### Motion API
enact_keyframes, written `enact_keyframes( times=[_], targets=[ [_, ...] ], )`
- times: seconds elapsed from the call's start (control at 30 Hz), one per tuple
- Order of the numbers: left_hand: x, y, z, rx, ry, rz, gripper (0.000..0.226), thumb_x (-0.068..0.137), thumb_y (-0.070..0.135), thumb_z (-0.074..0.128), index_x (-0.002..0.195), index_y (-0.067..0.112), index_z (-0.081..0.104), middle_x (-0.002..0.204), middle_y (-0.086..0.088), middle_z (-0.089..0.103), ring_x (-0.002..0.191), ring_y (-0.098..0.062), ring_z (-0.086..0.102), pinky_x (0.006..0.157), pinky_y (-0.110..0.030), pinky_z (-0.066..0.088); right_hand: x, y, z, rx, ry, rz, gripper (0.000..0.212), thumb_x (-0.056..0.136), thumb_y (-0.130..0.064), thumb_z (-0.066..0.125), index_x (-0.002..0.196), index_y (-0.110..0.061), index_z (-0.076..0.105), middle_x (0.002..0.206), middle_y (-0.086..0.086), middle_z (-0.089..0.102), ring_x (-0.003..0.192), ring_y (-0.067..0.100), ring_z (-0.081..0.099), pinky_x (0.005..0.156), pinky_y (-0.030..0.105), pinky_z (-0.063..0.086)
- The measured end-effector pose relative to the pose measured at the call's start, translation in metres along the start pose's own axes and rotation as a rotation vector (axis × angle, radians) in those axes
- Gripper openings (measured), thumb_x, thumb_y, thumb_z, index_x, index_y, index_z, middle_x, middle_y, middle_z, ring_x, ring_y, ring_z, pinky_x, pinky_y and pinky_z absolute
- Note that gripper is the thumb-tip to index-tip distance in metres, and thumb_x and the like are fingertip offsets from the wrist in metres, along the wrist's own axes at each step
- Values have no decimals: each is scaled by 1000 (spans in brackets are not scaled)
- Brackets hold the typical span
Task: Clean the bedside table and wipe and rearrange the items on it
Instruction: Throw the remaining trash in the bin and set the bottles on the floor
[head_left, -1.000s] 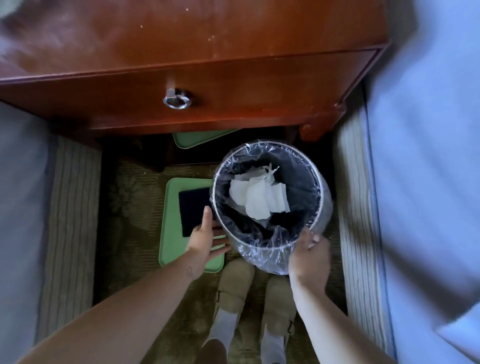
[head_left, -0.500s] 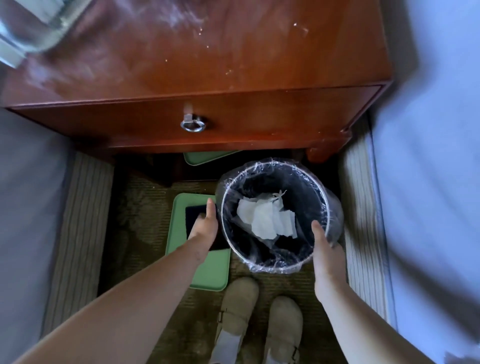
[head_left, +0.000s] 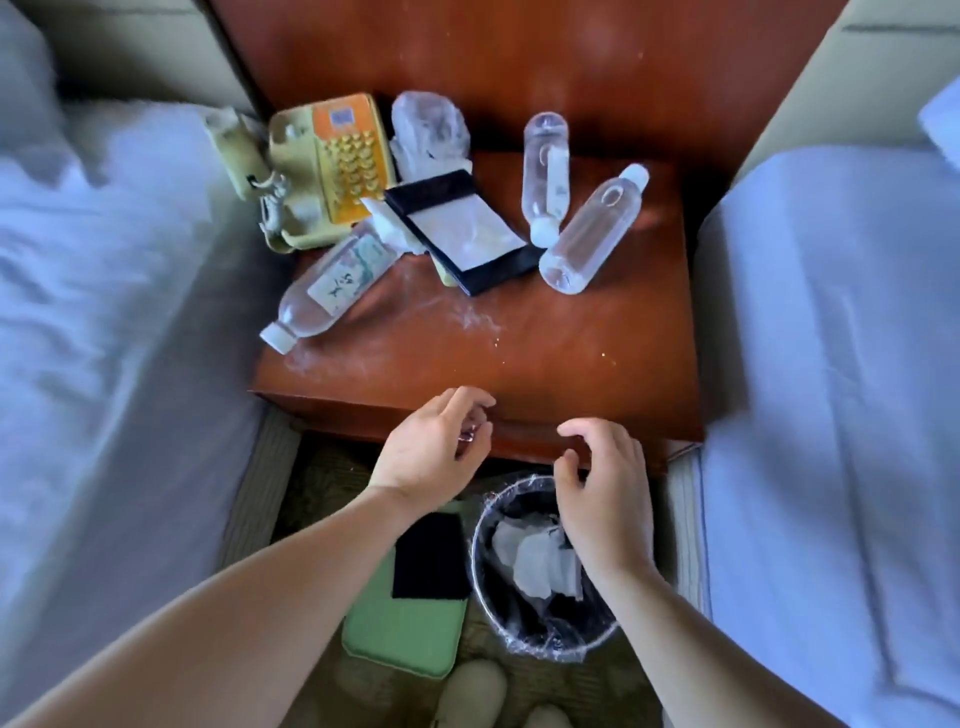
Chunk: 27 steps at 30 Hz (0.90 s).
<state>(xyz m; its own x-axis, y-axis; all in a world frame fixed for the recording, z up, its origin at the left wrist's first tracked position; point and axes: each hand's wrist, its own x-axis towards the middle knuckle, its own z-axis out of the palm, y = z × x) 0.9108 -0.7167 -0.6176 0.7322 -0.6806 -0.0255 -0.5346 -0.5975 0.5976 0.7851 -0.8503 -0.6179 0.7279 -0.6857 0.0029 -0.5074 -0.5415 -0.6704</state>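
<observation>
**Bin down, hands free.** The left hand (head_left: 431, 447) & right hand (head_left: 605, 493) were both on the rim of the bin (head_left: 545, 649) half a sec ago. They have since let go & risen to the front edge of the bedside table (head_left: 597, 353). Both are empty, fingers loosely curled, well apart from each other.

The bin, lined w/ clear plastic & holding crumpled paper, now stands on the floor just in front of the table, beside a green tray (head_left: 405, 634).

The view has tipped up from the drawer to the table top, where nothing is sorted yet:
- a phone (head_left: 332, 166) at back left
- a notepad (head_left: 462, 228) mid-table, w/ a tissue (head_left: 387, 228) poking out at its left edge
- a labelled bottle (head_left: 327, 291) on its side at front left
- an upper clear bottle (head_left: 544, 171) & a lower clear bottle (head_left: 592, 234) on their sides at right, close together
- a plastic wrap (head_left: 428, 130) behind the pad

White dust (head_left: 467, 317) streaks the bare wood near the front.

Likely meaning: the rubbish spot is set, so clearing & wiping the top probably come next. No cloth is in view.
</observation>
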Motion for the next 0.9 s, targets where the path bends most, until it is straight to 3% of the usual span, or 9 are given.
enact_keyframes(
  times=[0.1, 0.2, 0.3, 0.4, 0.53, 0.63, 0.77, 0.9],
  targets=[
    [27, 0, -28, -19, 78, -45, 24, 96, 23, 53, 120, 23, 56, 109, 9, 59, 98, -9, 58, 80, -33, 53, 35, -23, -9, -28, -85, -24, 27, 89, -6, 56, 113, -19, 61, 115, -6, 61, 109, 15, 51, 82, 23, 43],
    [59, -3, -49, -129, 120, -281, 28, 98, 22, 50, 125, 18, 52, 118, 3, 55, 103, -15, 56, 84, -30, 48, 70, -45, -9, 6, -223, 86, 32, 92, -12, 55, 123, -20, 56, 124, -2, 58, 116, 15, 51, 89, 28, 45],
    [94, -13, -69, -237, 278, -427, 27, 97, 20, 51, 124, 17, 52, 117, -2, 58, 102, -20, 58, 84, -34, 49, 101, -66, -5, 54, -313, 131, 34, 95, -14, 53, 128, -20, 53, 130, -2, 57, 118, 15, 54, 89, 27, 45],
    [127, -27, -93, -21, 330, -337, 33, 93, 28, 60, 123, 18, 53, 122, -4, 55, 112, -25, 53, 95, -41, 45, 127, -84, 7, 86, -342, 90, 35, 96, -14, 53, 129, -22, 51, 130, -4, 57, 117, 14, 54, 86, 27, 46],
    [162, -46, -113, 502, 143, -210, 53, 91, 37, 62, 139, 27, 44, 142, -4, 40, 132, -29, 35, 109, -42, 29, 156, -102, 29, 14, -275, -37, 40, 94, -10, 54, 133, -18, 49, 132, 0, 54, 123, 18, 47, 92, 33, 49],
    [176, -59, -114, 563, 93, -247, 51, 89, 42, 63, 137, 32, 49, 147, 2, 38, 136, -27, 31, 111, -43, 27, 175, -109, 42, -137, -210, -96, 43, 95, -17, 55, 137, -13, 45, 138, 4, 52, 130, 22, 42, 100, 36, 42],
    [180, -64, -105, 527, 145, -274, 33, 90, 39, 61, 124, 37, 63, 142, 6, 46, 132, -26, 35, 106, -44, 28, 187, -109, 55, -284, -313, -137, 45, 98, -31, 54, 138, -12, 46, 141, 4, 51, 140, 27, 34, 107, 42, 36],
    [182, -67, -105, 449, 245, -244, 23, 94, 36, 57, 113, 34, 70, 133, 11, 55, 126, -23, 41, 103, -41, 27, 186, -108, 57, -237, -218, -193, 29, 95, -32, 58, 122, -23, 65, 120, -8, 66, 127, 25, 47, 97, 42, 42]
  ],
)
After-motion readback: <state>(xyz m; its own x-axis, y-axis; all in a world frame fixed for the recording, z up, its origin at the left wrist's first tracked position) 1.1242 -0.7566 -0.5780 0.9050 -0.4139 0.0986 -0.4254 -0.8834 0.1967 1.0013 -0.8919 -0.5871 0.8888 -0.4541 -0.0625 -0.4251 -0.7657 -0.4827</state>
